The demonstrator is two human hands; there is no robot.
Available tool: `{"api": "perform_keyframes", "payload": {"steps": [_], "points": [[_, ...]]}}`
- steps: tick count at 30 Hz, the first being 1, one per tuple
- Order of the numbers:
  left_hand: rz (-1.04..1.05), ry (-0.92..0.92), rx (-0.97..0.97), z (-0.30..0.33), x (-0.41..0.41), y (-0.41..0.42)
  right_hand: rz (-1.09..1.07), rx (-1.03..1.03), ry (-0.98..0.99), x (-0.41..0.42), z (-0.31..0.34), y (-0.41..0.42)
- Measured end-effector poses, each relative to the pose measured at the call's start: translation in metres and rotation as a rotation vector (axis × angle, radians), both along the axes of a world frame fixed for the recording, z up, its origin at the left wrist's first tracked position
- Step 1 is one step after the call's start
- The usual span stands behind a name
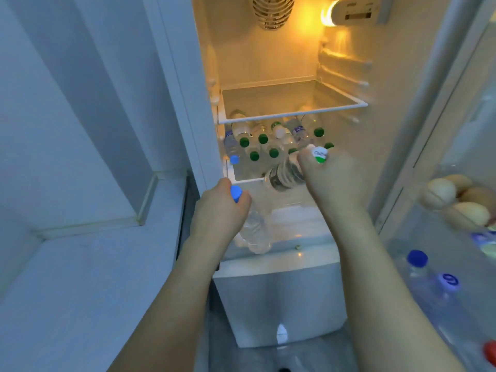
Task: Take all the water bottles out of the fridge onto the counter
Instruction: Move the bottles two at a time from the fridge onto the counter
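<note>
Hands (220, 208) (326, 174) each gripping bottle (255, 226) (285, 175) by neck; tabletop (80, 264) left of left hand, nearer it.

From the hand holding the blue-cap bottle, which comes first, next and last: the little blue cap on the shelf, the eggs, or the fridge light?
Going out from the left hand, in the head view:
1. Small blue cap, just above the hand, at the shelf's left front corner.
2. Eggs, far right, in the door rack.
3. Fridge light, top right, high on the inside wall.
</note>
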State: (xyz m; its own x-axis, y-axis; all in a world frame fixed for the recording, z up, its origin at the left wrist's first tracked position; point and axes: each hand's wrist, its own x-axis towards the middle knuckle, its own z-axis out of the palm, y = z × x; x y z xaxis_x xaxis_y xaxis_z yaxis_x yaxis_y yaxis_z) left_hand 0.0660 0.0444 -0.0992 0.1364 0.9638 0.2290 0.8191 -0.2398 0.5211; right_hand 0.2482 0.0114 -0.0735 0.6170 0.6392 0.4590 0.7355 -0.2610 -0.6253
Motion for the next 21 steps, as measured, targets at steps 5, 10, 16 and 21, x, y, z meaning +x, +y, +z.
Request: {"api": "perform_keyframes", "payload": {"steps": [5,10,16,21], "points": [[0.01,0.073,-0.048,-0.02,-0.027,-0.038,0.21,-0.361,-0.057,-0.018,-0.03,-0.024],[0.161,0.062,-0.104,-0.037,-0.05,-0.074,0.508,-0.646,-0.108,-0.038,-0.051,-0.038],[0.385,0.033,-0.138,-0.056,-0.067,-0.129,0.793,-0.764,-0.265,-0.07,-0.077,-0.053],[0.585,0.023,-0.147,-0.07,-0.09,-0.192,1.0,-0.808,-0.32,-0.108,-0.106,-0.068]]}}
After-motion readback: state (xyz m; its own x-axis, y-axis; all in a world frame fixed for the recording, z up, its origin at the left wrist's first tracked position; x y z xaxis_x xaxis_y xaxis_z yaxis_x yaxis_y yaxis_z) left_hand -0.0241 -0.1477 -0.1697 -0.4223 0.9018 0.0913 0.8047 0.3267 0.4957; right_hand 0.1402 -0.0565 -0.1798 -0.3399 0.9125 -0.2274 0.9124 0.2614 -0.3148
